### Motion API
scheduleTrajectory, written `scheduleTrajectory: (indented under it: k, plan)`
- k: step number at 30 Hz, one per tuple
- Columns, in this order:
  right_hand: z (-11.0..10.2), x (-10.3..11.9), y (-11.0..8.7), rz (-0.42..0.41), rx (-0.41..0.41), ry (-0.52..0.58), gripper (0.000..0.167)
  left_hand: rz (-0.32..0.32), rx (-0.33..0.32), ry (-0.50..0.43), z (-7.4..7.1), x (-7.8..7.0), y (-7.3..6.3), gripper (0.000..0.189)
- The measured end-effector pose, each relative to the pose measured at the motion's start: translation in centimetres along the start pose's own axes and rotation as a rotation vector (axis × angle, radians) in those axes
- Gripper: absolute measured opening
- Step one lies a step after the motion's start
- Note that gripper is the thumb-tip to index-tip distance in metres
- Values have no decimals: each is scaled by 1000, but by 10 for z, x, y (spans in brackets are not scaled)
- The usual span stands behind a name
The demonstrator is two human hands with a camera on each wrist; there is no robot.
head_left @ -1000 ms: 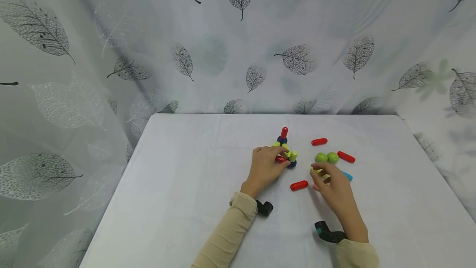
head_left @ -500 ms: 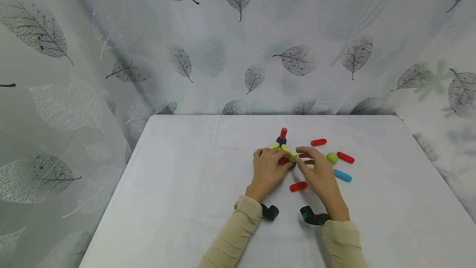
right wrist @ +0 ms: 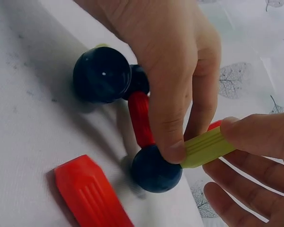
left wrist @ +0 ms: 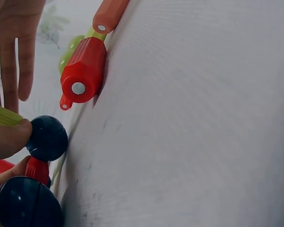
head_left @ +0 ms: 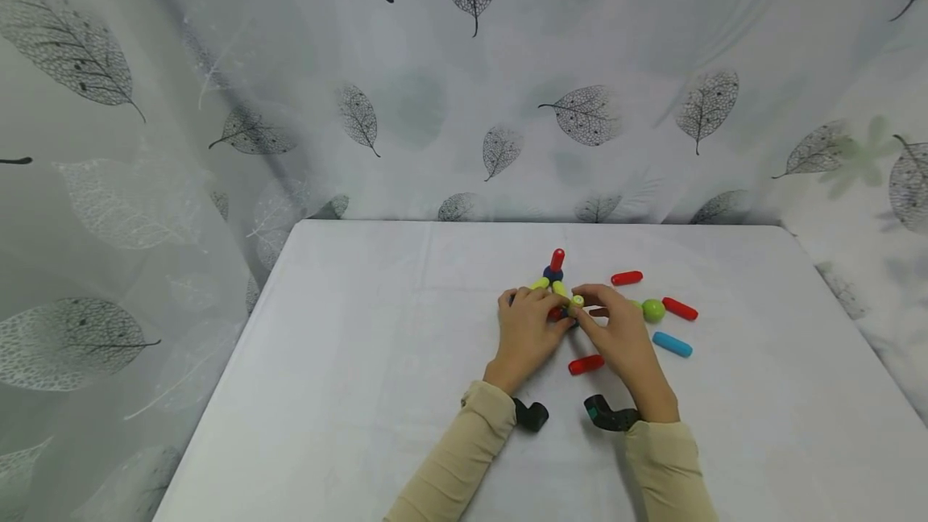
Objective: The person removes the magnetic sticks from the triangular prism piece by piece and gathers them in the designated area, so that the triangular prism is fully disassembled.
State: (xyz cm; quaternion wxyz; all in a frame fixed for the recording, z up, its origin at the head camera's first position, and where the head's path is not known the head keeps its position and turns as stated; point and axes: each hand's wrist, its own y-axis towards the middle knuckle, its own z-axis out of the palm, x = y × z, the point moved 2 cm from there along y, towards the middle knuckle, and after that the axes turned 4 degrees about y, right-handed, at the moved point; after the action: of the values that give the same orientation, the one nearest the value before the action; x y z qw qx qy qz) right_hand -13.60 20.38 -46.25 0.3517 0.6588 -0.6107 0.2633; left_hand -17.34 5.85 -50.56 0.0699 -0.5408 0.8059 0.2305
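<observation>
A ball-and-stick magnet model lies on the white table, made of dark blue balls with red and yellow rods. My left hand [head_left: 524, 337] grips it at its near right corner, thumb against a blue ball [right wrist: 156, 171] where a yellow rod [right wrist: 207, 147] joins it. A red rod [right wrist: 141, 118] links this ball to more blue balls. From the right, my right hand [head_left: 625, 335] pinches the outer end of that yellow rod, its other fingers spread. At the model's far end, a red rod [head_left: 557, 259] stands up on a blue ball [head_left: 553, 275]. The left hand hides the model's left part.
Loose pieces lie on the right: a red rod [head_left: 627, 277], another red rod [head_left: 680, 308], a light blue rod [head_left: 672, 344] and a green ball [head_left: 653, 311]. One more red rod [head_left: 586, 364] lies between the forearms. A leaf-print curtain [head_left: 464, 103] hangs behind the table.
My right hand has moved left from the loose pieces to the upright yellow rod and now pinches it, uncovering the light blue rod. The left hand stays at the model.
</observation>
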Motion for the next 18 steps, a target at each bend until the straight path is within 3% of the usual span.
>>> scheduleTrajectory:
  k: [8,18]
  plan:
    - [2,-3,0,-17,-7,-13,32,15,-37,-6,-5,-1,-2,25]
    - [-1,0,-2,-28,-5,-41,28,-3,-2,-20,-5,-2,-1,24]
